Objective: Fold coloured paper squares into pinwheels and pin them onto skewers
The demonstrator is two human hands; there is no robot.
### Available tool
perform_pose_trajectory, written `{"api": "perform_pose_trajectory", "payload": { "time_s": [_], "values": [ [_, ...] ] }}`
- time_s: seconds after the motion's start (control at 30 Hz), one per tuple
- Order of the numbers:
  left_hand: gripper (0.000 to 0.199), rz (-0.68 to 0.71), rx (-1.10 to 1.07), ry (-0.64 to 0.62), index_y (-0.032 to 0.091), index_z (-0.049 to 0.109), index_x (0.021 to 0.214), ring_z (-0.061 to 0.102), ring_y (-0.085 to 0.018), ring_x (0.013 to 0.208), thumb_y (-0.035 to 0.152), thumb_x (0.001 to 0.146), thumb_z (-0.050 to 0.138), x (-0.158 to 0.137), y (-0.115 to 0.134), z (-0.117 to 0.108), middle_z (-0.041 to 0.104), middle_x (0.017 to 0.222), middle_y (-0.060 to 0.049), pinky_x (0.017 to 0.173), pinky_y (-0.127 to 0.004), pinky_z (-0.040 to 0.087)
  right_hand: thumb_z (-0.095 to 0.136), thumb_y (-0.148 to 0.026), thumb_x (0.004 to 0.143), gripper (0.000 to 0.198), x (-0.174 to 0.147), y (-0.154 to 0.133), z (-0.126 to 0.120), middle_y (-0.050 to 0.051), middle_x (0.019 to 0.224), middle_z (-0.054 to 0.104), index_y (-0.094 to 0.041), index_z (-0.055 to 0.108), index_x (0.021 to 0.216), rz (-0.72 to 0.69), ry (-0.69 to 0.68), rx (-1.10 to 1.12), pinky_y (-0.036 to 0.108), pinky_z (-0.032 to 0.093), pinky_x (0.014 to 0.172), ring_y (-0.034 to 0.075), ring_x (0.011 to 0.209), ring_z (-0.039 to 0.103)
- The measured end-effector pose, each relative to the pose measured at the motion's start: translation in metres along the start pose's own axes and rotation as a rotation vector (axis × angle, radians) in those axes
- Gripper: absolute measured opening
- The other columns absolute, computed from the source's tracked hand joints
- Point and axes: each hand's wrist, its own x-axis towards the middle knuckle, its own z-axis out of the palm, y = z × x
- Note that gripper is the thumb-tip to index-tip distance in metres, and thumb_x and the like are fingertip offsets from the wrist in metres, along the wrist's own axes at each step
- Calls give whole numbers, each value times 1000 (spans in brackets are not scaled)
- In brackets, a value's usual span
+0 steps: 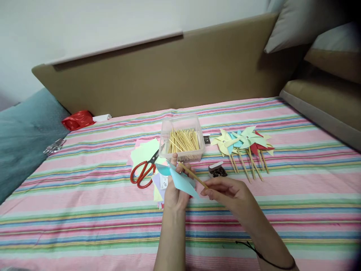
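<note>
Head view: held above the striped cloth (93,226), the blue paper pinwheel (182,181) rests against the half-curled left hand (175,194), while the right hand (225,191) pinches the near end of a wooden stick (196,177), probably to steady stick against paper. Just beyond sit the clear tub (202,152), red-handled scissors (142,174) and fastener box (218,171), seemingly for easy reach; assembled pinwheels (249,137) lie off to the right, perhaps safe from crushing.

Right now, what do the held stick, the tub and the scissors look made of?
Stick: probably wood or bamboo, matte; plain tan colour, straight and slender.
Tub: likely plastic, smooth; see-through, with sticks visible behind its wall.
Scissors: dark end probably steel, red end plausibly plastic, judging by colour; gloss unclear.
</note>
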Motion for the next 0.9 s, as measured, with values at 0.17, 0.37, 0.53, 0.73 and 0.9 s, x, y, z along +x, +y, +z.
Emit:
{"api": "perform_pose_trajectory", "payload": {
  "time_s": [0.17, 0.37, 0.53, 0.73, 0.9],
  "values": [
    [65, 36, -5, 38, 33, 58, 120, 60, -8, 63, 6, 63, 76, 0, 1, 0, 51, 57, 9, 73, -22, 51, 77, -27, 72, 13, 0, 0, 1, -1, 74, 76, -26, 76, 84, -9, -15, -1, 19, 56, 67, 14, 75, 72],
    [71, 39, -24, -15, 35, 60, 118, 59, -5, 57, 11, 56, 84, 0, 2, 0, 53, 58, 11, 65, -16, 52, 77, -26, 71, 14, 0, 3, 2, 1, 79, 77, -25, 76, 85, -14, -8, -23, 21, 56, 63, 15, 74, 72],
    [71, 47, -18, -26, 35, 60, 117, 58, -4, 56, 15, 54, 86, 0, 2, -2, 53, 58, 11, 66, -15, 52, 77, -28, 70, 12, -1, 2, 4, 1, 75, 77, -25, 76, 82, 1, 16, -18, 16, 52, 58, 13, 71, 71],
    [66, 65, -4, -31, 34, 59, 119, 59, -4, 59, 16, 61, 83, 1, 0, -9, 53, 59, 11, 72, -15, 53, 77, -30, 71, 12, 0, 4, 4, 1, 77, 77, -26, 77, 82, 12, 54, -44, 15, 50, 54, 12, 70, 70],
    [55, 82, -28, -35, 36, 57, 122, 60, -4, 59, 11, 74, 70, 2, 0, -11, 54, 59, 9, 72, -15, 52, 78, -29, 69, 14, 0, 6, 4, 2, 82, 77, -27, 78, 83, 7, 84, -62, 16, 51, 57, 14, 72, 70]
  ]
}}
